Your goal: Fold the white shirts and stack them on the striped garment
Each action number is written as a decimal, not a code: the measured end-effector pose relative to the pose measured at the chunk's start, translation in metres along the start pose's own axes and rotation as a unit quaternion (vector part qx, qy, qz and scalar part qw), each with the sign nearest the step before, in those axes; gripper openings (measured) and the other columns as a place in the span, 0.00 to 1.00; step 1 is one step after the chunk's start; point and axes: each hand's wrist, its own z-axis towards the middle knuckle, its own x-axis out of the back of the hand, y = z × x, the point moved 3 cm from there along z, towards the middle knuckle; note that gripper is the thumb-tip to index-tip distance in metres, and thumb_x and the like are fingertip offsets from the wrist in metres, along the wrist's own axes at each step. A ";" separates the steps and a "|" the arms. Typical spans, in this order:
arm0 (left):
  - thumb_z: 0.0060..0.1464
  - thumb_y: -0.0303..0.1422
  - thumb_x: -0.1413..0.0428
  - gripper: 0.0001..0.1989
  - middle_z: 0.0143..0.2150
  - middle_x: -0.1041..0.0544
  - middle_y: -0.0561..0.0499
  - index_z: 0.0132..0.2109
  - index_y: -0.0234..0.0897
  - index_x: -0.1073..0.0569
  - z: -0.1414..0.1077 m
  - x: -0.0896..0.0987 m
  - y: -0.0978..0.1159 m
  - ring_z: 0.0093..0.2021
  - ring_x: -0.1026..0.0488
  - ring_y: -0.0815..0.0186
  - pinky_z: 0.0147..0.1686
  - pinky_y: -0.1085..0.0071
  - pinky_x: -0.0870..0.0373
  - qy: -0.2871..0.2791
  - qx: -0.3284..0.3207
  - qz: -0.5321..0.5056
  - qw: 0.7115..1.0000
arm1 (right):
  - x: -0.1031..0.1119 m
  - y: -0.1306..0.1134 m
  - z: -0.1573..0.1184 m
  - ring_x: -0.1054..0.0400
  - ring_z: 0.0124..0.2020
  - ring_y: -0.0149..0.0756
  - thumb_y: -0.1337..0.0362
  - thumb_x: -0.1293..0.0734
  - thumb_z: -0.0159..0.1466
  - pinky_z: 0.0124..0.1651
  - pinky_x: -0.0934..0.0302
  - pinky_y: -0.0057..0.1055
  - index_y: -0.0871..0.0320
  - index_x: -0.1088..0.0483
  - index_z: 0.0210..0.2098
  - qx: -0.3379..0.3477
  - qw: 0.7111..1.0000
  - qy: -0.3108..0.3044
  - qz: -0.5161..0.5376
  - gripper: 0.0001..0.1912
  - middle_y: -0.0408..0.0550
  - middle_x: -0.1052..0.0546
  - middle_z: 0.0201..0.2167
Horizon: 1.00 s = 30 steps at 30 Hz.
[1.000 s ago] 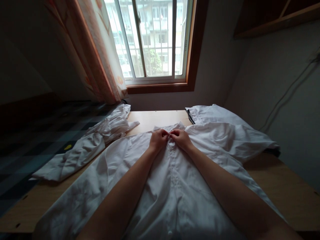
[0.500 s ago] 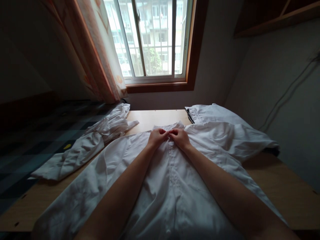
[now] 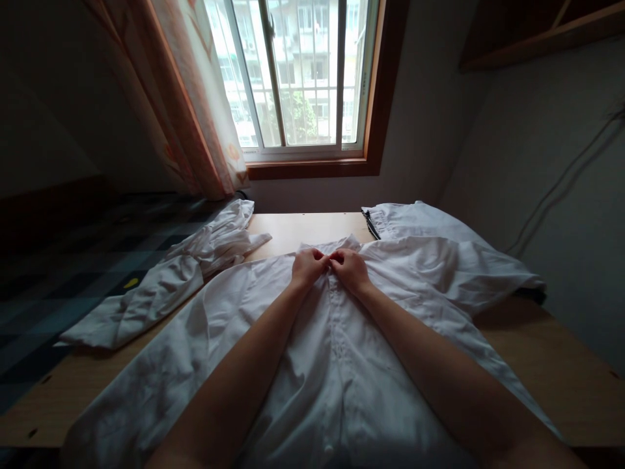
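A white button-up shirt (image 3: 312, 365) lies front side up, its collar (image 3: 332, 245) toward the window and its button strip running down the middle. Just below the collar, my left hand (image 3: 310, 266) pinches the fabric at the top of the strip. My right hand (image 3: 349, 267) pinches the same spot from the other side, and the fingertips of both hands meet. Whatever small part sits between the fingertips, perhaps a button, is hidden. Lower on the strip, near the bottom of the view, a small pale button (image 3: 329, 449) shows.
The shirt rests on a light wooden table (image 3: 551, 365). A crumpled white garment (image 3: 161, 293) lies along the left edge, beside a dark checked bedspread (image 3: 29, 326). Folded white cloth with a dark edge (image 3: 420, 218) lies at the back right. A window (image 3: 303, 78) and curtain (image 3: 190, 111) stand behind.
Both hands stay at the collar with nearly the same pinch; only tiny shifts of the fingers and wrists show. The shirt and the other garments lie as before.
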 end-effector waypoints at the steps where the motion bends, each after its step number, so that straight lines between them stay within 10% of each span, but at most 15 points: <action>1: 0.53 0.35 0.41 0.09 0.26 0.20 0.50 0.31 0.35 0.20 0.000 0.000 0.000 0.30 0.24 0.65 0.30 0.72 0.35 0.002 0.000 0.002 1.000 | 0.000 0.000 0.000 0.28 0.38 0.38 0.68 0.33 0.60 0.45 0.38 0.32 0.56 0.23 0.32 0.003 1.000 0.001 -0.004 0.06 0.47 0.19 0.34; 30: 0.47 0.27 0.38 0.10 0.21 0.25 0.54 0.37 0.33 0.29 0.012 -0.014 -0.020 0.20 0.27 0.69 0.23 0.75 0.32 -0.024 0.094 -0.280 0.955 | -0.006 0.005 0.005 0.29 0.36 0.38 0.72 0.34 0.60 0.44 0.36 0.33 0.59 0.26 0.34 0.028 0.998 -0.029 0.042 0.05 0.50 0.21 0.34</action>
